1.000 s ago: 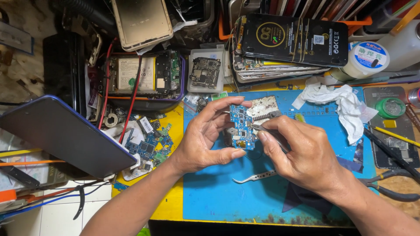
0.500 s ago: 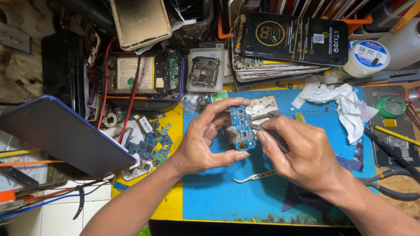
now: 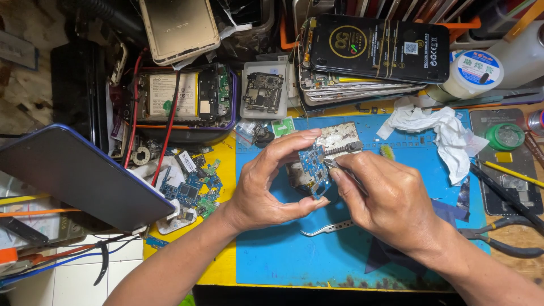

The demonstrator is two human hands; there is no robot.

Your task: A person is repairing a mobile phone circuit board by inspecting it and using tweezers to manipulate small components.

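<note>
My left hand (image 3: 266, 181) pinches a small blue circuit board (image 3: 313, 169) between thumb and forefinger, holding it upright above the blue work mat (image 3: 294, 255). My right hand (image 3: 385, 198) grips a thin metal tool (image 3: 334, 164) whose tip touches the board's right edge. Behind the board a worn grey metal block (image 3: 340, 139) lies on the mat. A pair of silver tweezers (image 3: 326, 228) rests on the mat beneath both hands.
A crumpled white cloth (image 3: 439, 130) lies at the mat's upper right. An opened phone (image 3: 181, 96), stacked phone parts (image 3: 368, 56) and a tilted dark phone (image 3: 79, 175) crowd the back and left. Loose blue boards (image 3: 195, 184) sit left of the mat; pliers (image 3: 498, 238) lie right.
The right hand has shifted its tool slightly along the board's edge. The left hand keeps the same grip on the board.
</note>
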